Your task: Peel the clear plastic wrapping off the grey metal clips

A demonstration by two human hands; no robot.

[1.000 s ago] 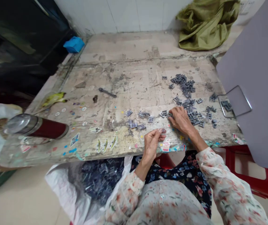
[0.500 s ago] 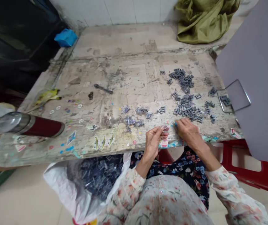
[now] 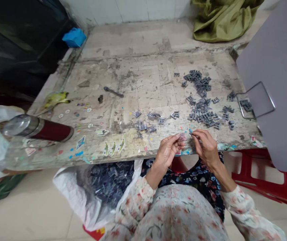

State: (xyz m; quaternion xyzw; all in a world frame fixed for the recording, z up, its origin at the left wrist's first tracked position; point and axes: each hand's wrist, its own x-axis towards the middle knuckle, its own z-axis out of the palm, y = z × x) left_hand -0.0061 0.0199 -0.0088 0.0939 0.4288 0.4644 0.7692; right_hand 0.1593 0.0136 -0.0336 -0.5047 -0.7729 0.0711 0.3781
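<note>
My left hand (image 3: 168, 152) is at the near edge of the worn table (image 3: 143, 90), its fingertips pinched on a small clear piece (image 3: 182, 137). My right hand (image 3: 206, 147) is close beside it, fingers pinched on a tiny grey part that I cannot make out well. The two hands almost touch above the table edge. Several small grey metal parts (image 3: 201, 110) lie in a loose heap just beyond my right hand, and a few clear packets with parts (image 3: 147, 122) lie left of the heap.
A white bag of dark parts (image 3: 103, 187) hangs below the table edge by my knees. A red and steel flask (image 3: 38, 129) lies at the left. A wire handle (image 3: 255, 100), a grey board (image 3: 276, 77), red stool (image 3: 266, 180), green cloth (image 3: 221, 20) and blue box (image 3: 74, 36) surround the table.
My right hand left the heap of grey parts and drew back to the table edge, pinched, to meet my left hand. My left hand stayed at the edge with its small piece.
</note>
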